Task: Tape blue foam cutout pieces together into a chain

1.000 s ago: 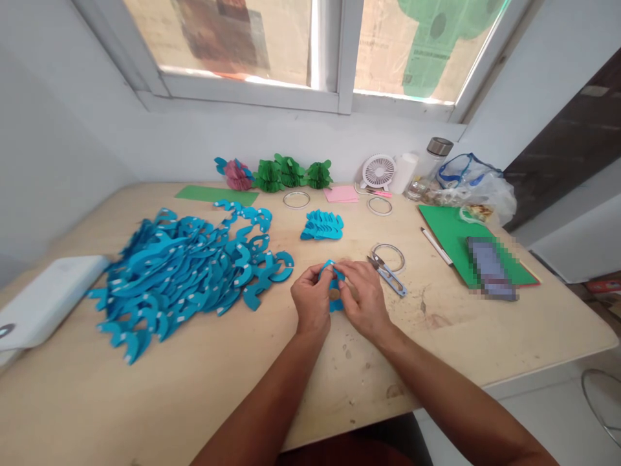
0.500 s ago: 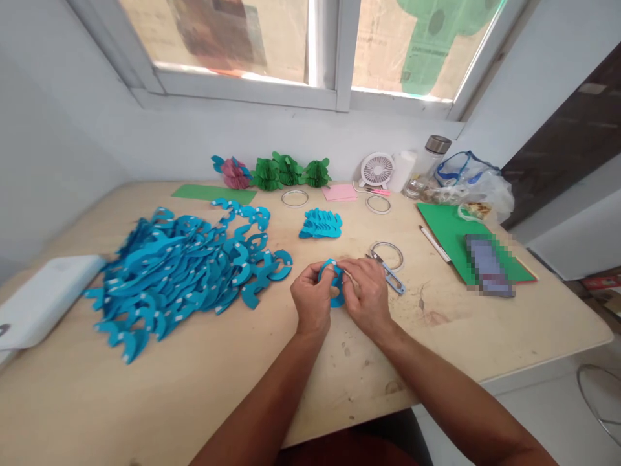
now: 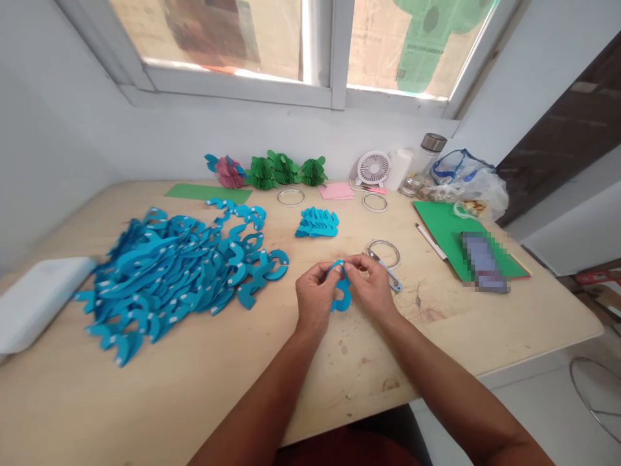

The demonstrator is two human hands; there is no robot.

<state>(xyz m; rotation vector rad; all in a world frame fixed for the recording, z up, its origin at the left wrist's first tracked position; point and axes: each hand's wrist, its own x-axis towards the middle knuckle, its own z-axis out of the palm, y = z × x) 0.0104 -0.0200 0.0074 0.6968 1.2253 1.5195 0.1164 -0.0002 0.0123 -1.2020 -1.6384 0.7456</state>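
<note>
Two bare hands at a pale wooden table [image 3: 339,382], seen from above. The left hand [image 3: 314,301] and the right hand [image 3: 369,288] are held close together, with thumbs and fingertips pressed in a pinch on the upper edge of a curved blue paper piece [image 3: 342,301]. The piece forms a narrow arch between the fingertips, and its lower loop hangs below them, between the two palms and clear of the tabletop.

Left of the hands lies a heaped pile of blue paper cut-outs [image 3: 165,278], many marked with small white tabs; its nearest pieces lie just beyond the left hand. Ahead of the hands is a small stack of blue cut-outs [image 3: 317,224]. Just beyond the right hand, blue-handled thread snips [image 3: 388,275] lie partly across a clear tape ring [image 3: 383,252].

Along the wall stand a pink paper honeycomb ornament [image 3: 228,173], green paper honeycomb ornaments [image 3: 281,168] and a small white fan [image 3: 373,168]. At right, a green card sheet [image 3: 439,233] carries a pixelated rectangular object [image 3: 482,262]. No brand or label is legible; print on the paper covering the window [image 3: 412,45] is too small to read.
</note>
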